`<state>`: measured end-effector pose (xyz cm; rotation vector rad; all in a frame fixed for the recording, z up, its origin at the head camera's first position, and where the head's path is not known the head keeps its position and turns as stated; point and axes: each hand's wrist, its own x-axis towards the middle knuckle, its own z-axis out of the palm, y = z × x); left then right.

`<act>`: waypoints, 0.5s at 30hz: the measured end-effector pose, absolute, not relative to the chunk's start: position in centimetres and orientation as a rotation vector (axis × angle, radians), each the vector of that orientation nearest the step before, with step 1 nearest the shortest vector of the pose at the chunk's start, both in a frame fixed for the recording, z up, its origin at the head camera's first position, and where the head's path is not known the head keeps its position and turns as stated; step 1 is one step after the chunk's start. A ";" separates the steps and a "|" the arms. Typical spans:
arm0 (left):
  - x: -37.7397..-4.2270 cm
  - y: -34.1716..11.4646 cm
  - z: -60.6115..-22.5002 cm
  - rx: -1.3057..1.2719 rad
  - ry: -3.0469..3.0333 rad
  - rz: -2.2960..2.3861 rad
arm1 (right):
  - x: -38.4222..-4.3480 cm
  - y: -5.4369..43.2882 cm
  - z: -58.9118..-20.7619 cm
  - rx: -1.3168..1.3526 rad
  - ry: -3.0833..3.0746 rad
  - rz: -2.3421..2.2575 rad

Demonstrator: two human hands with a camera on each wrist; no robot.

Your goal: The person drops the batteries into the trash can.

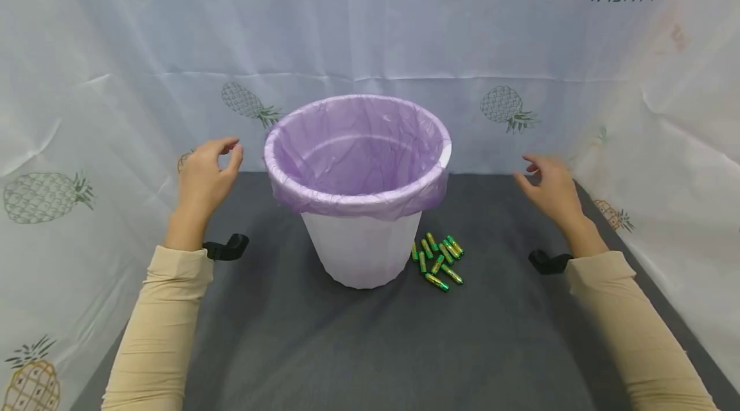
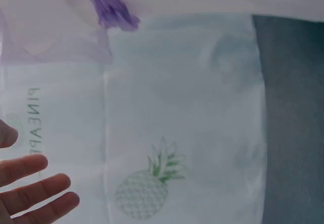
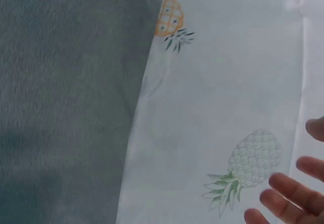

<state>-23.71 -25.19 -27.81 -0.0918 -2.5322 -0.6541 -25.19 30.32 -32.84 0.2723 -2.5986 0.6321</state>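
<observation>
A white trash bin [image 1: 361, 247] stands upright on the dark grey tabletop, lined with a purple trash bag [image 1: 358, 160] folded over its rim. To the left of the bin my left hand [image 1: 208, 173] hovers, fingers loosely bent and holding nothing. My right hand [image 1: 549, 189] is raised well to the right of the bin, also holding nothing, its fingers relaxed. Several small green and gold batteries [image 1: 437, 264] lie in a loose group beside the bin's base on the right. In the left wrist view a gathered purple end of the bag [image 2: 114, 11] hangs outside the bin.
White pineapple-print cloth [image 1: 393, 32] hangs behind the table and along both sides. A dark grey cloth [image 1: 358, 347] covers the tabletop. Each wrist wears a black strap with a small mount, one on the left [image 1: 227, 248] and one on the right [image 1: 549, 262].
</observation>
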 end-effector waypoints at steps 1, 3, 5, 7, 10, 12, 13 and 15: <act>-23.5 -25.0 -27.8 -0.107 -2.501 -0.690 | -25.0 30.3 -33.0 0.292 -2.592 0.657; -23.1 -24.7 -27.9 -0.131 -2.438 -0.754 | -24.7 30.1 -33.4 0.317 -2.586 0.708; -22.9 -24.4 -28.0 -0.163 -2.374 -0.808 | -24.4 30.0 -33.8 0.341 -2.564 0.739; -22.7 -24.1 -28.2 -0.188 -2.321 -0.866 | -24.2 29.8 -34.2 0.360 -2.544 0.754; -22.2 -23.6 -28.5 -0.210 -2.266 -0.951 | -24.0 29.6 -34.8 0.388 -2.533 0.794; -21.8 -23.2 -28.7 -0.218 -2.239 -1.015 | -23.9 29.6 -35.3 0.401 -2.546 0.836; -21.5 -23.1 -28.8 -0.221 -2.226 -1.050 | -23.9 29.6 -35.6 0.405 -2.555 0.858; -20.9 -22.7 -28.9 -0.234 -2.198 -1.142 | -23.8 29.5 -36.1 0.405 -2.581 0.900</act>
